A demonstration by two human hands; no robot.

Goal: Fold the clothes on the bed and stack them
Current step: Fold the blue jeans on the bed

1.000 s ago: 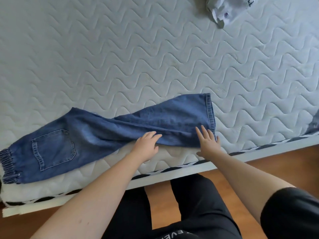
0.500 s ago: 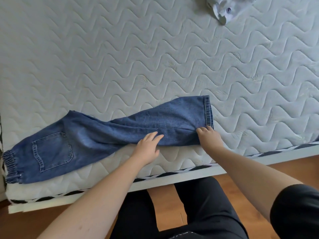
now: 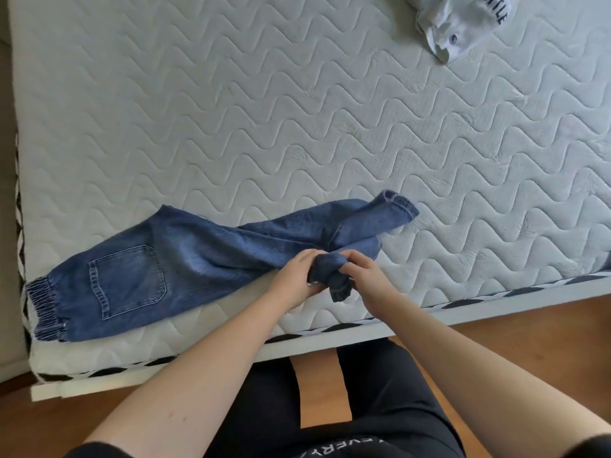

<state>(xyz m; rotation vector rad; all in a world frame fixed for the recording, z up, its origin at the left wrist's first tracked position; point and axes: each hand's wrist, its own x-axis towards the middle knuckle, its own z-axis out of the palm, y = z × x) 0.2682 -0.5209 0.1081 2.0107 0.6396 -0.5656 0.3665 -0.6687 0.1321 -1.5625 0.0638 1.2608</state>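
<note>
Jeans (image 3: 185, 256) lay stretched along the near edge of the bed (image 3: 297, 110), folded lengthwise so the one back pocket faced up, with the elastic waistband at the far left corner and the legs running off to the right. I had both hands at the leg end. My left hand (image 3: 292, 280) was clenched around a bunched wad of denim near the hem, and my right hand (image 3: 363, 276) gripped the same wad from the other side, fingers curled into the cloth, the two hands touching across it. Beyond my hands the rest of the leg end was rumpled, one cuff kicked up and twisted toward the middle of the mattress instead of lying flat.

Judging from how things lay, I was early in the job. The jeans had only their lengthwise fold, and even that was disturbed at the leg end; the crosswise folds that would bring the legs toward the waistband were not yet made. A white garment with dark lettering (image 3: 463, 24) sat crumpled at the far right of the bed, well apart from the jeans and not folded at all. I could see no stack anywhere on the mattress. So what was left, as I reckoned it, was finishing the jeans, folding the white garment, and then piling them together
</note>
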